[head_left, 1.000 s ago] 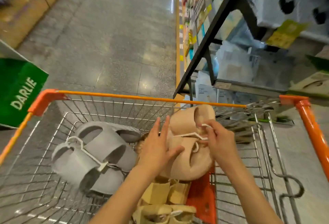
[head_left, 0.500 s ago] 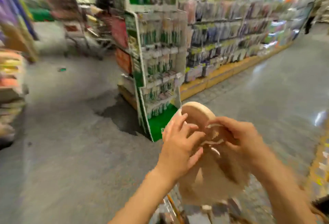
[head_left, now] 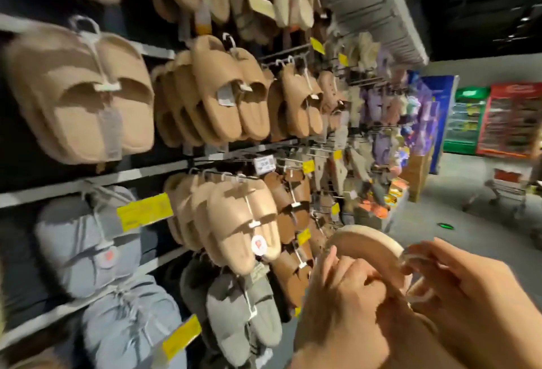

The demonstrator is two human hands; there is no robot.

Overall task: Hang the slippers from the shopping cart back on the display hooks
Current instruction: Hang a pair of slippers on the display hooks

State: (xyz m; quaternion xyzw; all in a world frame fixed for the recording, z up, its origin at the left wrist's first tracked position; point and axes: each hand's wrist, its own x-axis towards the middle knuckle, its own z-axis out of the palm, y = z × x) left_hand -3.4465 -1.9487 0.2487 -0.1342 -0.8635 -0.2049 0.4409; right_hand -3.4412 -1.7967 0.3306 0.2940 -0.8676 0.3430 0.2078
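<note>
I hold a beige pair of slippers (head_left: 366, 239) low at the right, seen edge-on. My left hand (head_left: 343, 307) grips them from the near side. My right hand (head_left: 475, 289) pinches their white plastic hanger (head_left: 416, 260). In front and to the left stands the slipper display wall (head_left: 146, 169), its hooks full of hanging pairs. A matching beige pair (head_left: 243, 225) hangs just left of my hands. The shopping cart is out of view.
Grey pairs (head_left: 88, 239) hang at the lower left and brown pairs (head_left: 223, 90) higher up, with yellow price tags (head_left: 143, 210) on the rails. The aisle floor (head_left: 457, 222) opens to the right, where another cart (head_left: 507, 189) and coloured shelving stand.
I have lifted the beige slippers out of the cart and turned to face the slipper wall. Both hands kept their hold on the pair.
</note>
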